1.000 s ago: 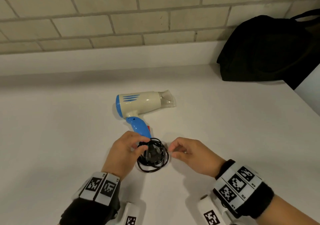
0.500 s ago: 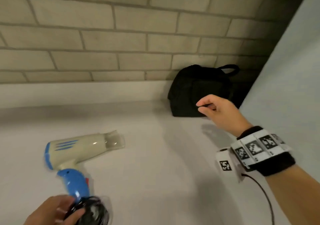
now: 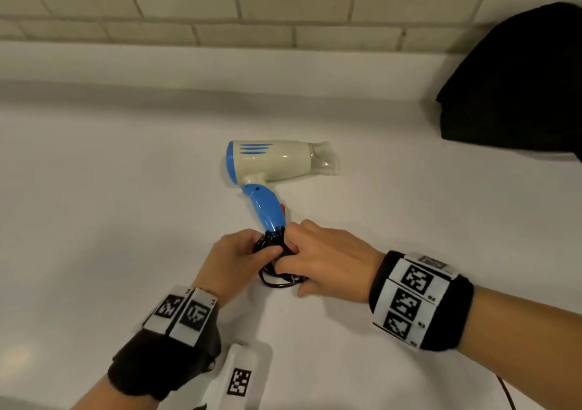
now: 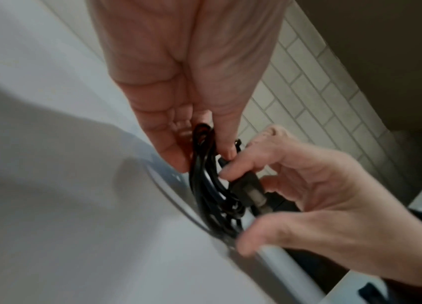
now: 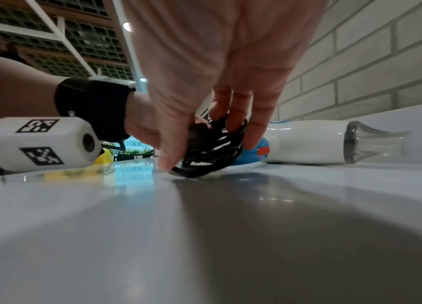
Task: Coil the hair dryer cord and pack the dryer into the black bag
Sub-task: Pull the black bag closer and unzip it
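Both hands grip the coiled cord (image 3: 277,264) near the dryer (image 3: 277,162) handle, left hand (image 3: 234,256) pinching loops, right hand (image 3: 327,260) grasping the bundle, probably so it won't spring loose. Black bag (image 3: 516,88) waits far right.

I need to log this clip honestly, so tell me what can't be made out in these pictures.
- Black bag: the head view's right edge cuts it off; whether it is open cannot be told.
- Cord coil: in the head view both the left hand and right hand cover most of it.
- Plug: blurred in the left wrist view, prongs unclear.
- Hair dryer: in the right wrist view the fingers hide its handle end.
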Motion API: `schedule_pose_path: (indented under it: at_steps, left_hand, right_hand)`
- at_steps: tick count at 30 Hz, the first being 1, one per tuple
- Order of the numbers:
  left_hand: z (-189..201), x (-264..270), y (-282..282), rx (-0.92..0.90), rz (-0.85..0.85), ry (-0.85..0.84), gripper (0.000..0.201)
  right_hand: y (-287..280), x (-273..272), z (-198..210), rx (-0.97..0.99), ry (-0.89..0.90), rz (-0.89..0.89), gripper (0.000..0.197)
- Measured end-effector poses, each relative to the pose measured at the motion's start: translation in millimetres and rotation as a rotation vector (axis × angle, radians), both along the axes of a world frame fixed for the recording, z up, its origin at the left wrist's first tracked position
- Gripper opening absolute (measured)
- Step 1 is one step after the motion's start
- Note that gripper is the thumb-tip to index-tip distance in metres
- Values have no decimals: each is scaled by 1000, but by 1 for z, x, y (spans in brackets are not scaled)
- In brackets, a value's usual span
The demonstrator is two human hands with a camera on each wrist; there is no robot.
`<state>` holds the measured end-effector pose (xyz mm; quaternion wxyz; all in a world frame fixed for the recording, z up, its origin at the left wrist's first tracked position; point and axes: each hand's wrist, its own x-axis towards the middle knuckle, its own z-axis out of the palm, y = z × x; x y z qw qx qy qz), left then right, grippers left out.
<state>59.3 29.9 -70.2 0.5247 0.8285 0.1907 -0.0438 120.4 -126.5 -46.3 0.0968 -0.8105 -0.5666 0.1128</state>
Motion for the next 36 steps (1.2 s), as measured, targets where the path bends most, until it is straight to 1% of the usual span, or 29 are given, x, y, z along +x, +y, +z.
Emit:
schedule_pose_path:
  at_steps: [2,3,4,5,7,9,10,11,13,15,16,17,18,20,22,23,24,26,27,28,30,32,33,34,35,36]
  left_hand:
    - [-2,1,1,-91,23,-31,11]
    - [-2,1,1,-138,39,-42,9]
    - [-4,1,3,-181,49,-41,8]
    - [-5,0,4,-249,56,-36,8]
    - [-8,-2,5,-457,56,-34,12]
    - [-10,-2,9,-658,21,-54,17]
    - [-10,-2,11,-745,12,-67,15]
    - [-9,-1,13,-829,16,-81,13]
    - [-9,-1,17,-891,22,-108,16]
    - [-11,0,18,-924,3,-95,27]
    - [-11,0,17,-951,-11,-73,35]
    - [-12,1,16,-962,-11,-56,39]
    - [-11,2,13,-940,2,-42,36]
    - [-10,4,6,-832,40,-19,19]
    - [-19,4,8,-647,77,-31,18]
    - [-25,5,10,-531,82,-50,17]
    - [-32,7,13,-411,79,-67,16]
    - [-38,12,12,-192,56,-69,20]
    - [-37,14,9,-117,57,-75,24]
    - [-36,15,7,-65,69,-88,28]
    - [-33,15,4,-4,85,-152,31]
    - [-31,14,6,34,95,-149,18]
    - [-28,13,9,33,100,-134,13]
    - [-26,12,15,28,102,-147,15]
    - [-19,10,20,39,107,-174,20]
    - [-11,8,24,49,121,-199,18]
  right_hand:
    - [0,1,-4,45,104,-75,14]
    - [0,1,-4,68,144,-103,10]
    - [-1,1,-4,91,147,-108,10]
    - [-2,2,-2,147,189,-163,12]
    - [-6,6,0,269,295,-239,12]
    - [-9,10,2,374,382,-333,8]
    - [-12,11,3,404,432,-396,6]
    - [-14,13,4,424,500,-453,8]
    - [-20,17,5,443,665,-558,21]
    - [-24,18,6,446,814,-635,24]
    - [-26,19,5,439,860,-660,24]
    - [-27,20,5,420,883,-674,25]
    - [-28,20,3,396,887,-678,25]
    - [-28,20,4,346,837,-646,21]
    - [-33,23,13,240,714,-552,7]
    - [-39,30,20,189,626,-525,15]
    - [-50,43,29,159,543,-526,28]
    - [-78,77,54,165,330,-623,50]
    - [-96,97,68,184,187,-700,57]
    - [-116,116,82,205,45,-789,61]
    - [-153,148,109,222,-163,-981,64]
    - [-185,174,125,175,-359,-1138,65]
    - [-199,187,128,124,-444,-1178,65]
    - [-207,199,126,71,-488,-1200,63]
    - [-220,211,117,11,-480,-1221,60]
    - [-231,219,111,-74,-462,-1263,56]
